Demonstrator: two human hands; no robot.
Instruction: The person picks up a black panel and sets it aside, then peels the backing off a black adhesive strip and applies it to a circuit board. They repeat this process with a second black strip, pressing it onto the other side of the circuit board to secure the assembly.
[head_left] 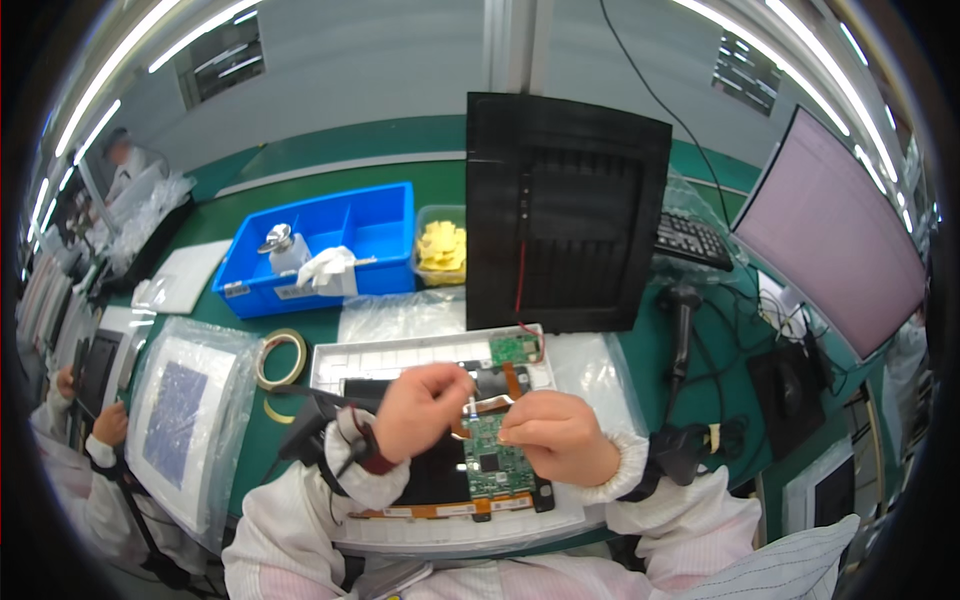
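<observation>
Both my hands work over an open flat panel device whose white housing (420,349) lies on the bench. My left hand (422,412) is pinched closed above the upper left corner of a green circuit board (490,470). Fingers together, my right hand (563,436) reaches over the board's right edge. A short pale strip (490,404) shows between the two sets of fingertips; which fingers grip it is too small to tell. Orange flat cables (430,511) run along the board's lower edge. Above it sits a smaller green board (514,348), with a red wire leading up from it.
A black panel (570,210) stands upright behind the housing. Left of it are a yellow-filled tub (441,245), a blue bin (375,230) and a tape roll (281,360). A handheld scanner (682,335), keyboard (690,240) and monitor (835,230) are right. A co-worker's hand (110,424) shows far left.
</observation>
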